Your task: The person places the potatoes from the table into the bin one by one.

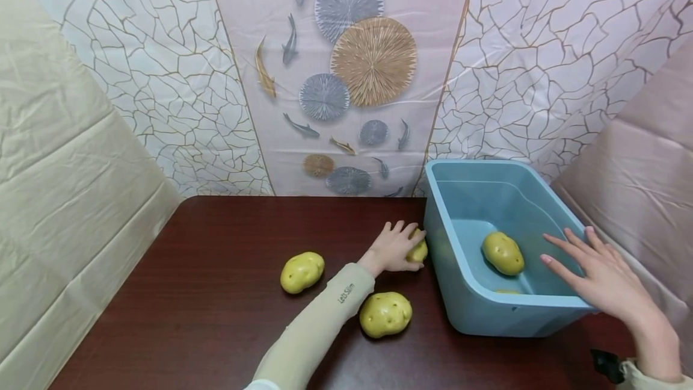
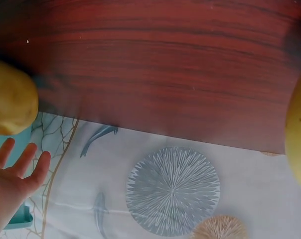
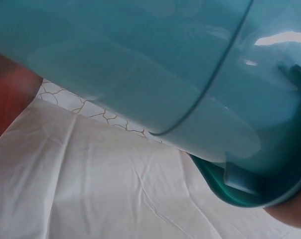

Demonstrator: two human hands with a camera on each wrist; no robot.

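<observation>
My left hand (image 1: pixel 397 248) reaches over a yellow potato (image 1: pixel 418 250) beside the bin's left wall, thumb on the near side and fingers spread around the far side. In the left wrist view, the straight, parted fingers (image 2: pixel 23 169) lie right by that potato (image 2: pixel 12 99). My right hand (image 1: pixel 609 275) stretches over the right rim of the blue plastic bin (image 1: pixel 444 209), fingers extended above its inside. A potato (image 1: pixel 503 253) lies on the bin floor; a sliver of another potato (image 1: pixel 507 291) shows behind the near wall. The right wrist view shows mostly the bin's side (image 3: pixel 140 64).
Two more potatoes rest on the dark wooden table (image 1: pixel 216 306): one potato (image 1: pixel 302 272) left of my forearm, another potato (image 1: pixel 385 315) nearer the front. A patterned cloth (image 1: pixel 346 107) hangs behind the table. Plain cloth drapes (image 1: pixel 81 197) flank both sides.
</observation>
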